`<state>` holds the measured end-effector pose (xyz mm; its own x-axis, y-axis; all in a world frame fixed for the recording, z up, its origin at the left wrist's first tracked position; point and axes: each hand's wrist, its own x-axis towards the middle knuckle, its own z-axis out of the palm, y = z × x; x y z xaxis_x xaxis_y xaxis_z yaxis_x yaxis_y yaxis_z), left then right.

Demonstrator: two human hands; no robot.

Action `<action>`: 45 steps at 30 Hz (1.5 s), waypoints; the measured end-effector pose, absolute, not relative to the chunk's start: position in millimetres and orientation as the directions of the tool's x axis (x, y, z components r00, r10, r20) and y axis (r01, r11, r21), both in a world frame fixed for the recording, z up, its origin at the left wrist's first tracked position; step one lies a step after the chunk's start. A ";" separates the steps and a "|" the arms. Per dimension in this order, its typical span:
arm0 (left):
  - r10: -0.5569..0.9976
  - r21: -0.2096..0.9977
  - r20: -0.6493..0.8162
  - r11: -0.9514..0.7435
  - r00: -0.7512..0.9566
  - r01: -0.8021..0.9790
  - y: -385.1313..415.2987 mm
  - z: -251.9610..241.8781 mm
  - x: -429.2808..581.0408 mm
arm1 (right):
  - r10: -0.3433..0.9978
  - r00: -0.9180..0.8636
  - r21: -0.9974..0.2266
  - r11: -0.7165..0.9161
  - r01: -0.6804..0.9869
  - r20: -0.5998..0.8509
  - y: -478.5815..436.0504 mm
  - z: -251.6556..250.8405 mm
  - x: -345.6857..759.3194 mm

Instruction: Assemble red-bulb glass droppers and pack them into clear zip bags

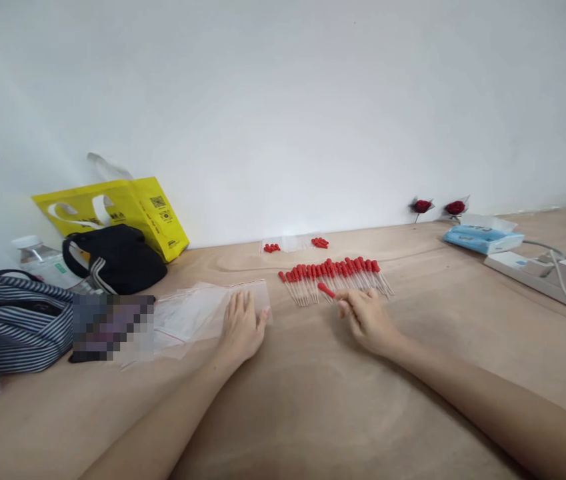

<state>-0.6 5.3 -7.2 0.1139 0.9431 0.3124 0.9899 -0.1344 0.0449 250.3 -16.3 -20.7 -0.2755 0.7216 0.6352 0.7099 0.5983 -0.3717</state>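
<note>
My left hand lies flat with its fingers stretched out on clear zip-lock bags spread over the table. Pinched between thumb and fingers of my right hand is a dropper; its red rubber bulb points up and left, and my fingers hide the rest. Just beyond that hand, a row of similar droppers rests on the wood, red bulbs at the far end and clear thin tubes toward me. Behind the row, loose red bulbs and a smaller group of red bulbs lie on a clear bag.
To the left stand a yellow bag, a black cap-like cloth item, a plastic bottle and a striped pouch. On the right are a blue tissue pack, a white power strip with cables, and two dark red flowers.
</note>
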 end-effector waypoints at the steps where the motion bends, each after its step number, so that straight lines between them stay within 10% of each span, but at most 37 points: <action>1: 0.971 0.028 0.223 -0.098 0.089 0.995 7.8 -8.0 -2.7 | 0.720 -0.242 -0.399 0.595 0.698 0.650 -12.7 -21.1 254.6; 9: 0.925 0.094 -0.143 -0.341 0.352 0.935 -21.5 10.0 -19.4 | 0.753 0.047 -0.673 0.557 0.487 0.657 6.2 -27.4 287.8; 21: 0.485 0.529 -0.091 -0.717 0.870 0.455 -49.6 31.1 -9.5 | 0.944 0.165 -0.957 0.290 -0.014 0.284 -9.0 -25.6 278.2; 30: 0.547 0.421 0.274 -0.807 0.791 0.413 -36.9 7.3 10.6 | 0.932 0.262 -0.954 0.284 -0.101 0.249 -13.2 -33.2 277.8; 45: 0.706 0.404 0.112 -0.676 0.699 0.617 -49.2 13.3 11.4 | 0.982 -0.010 -0.974 0.187 -0.130 0.189 -19.7 -33.7 268.5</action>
<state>11.4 -49.2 13.3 0.6995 0.7058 0.1121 0.6170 -0.6756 0.4036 268.5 -19.7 -33.7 -0.0103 0.9818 0.1894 -0.1298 0.1865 -0.9738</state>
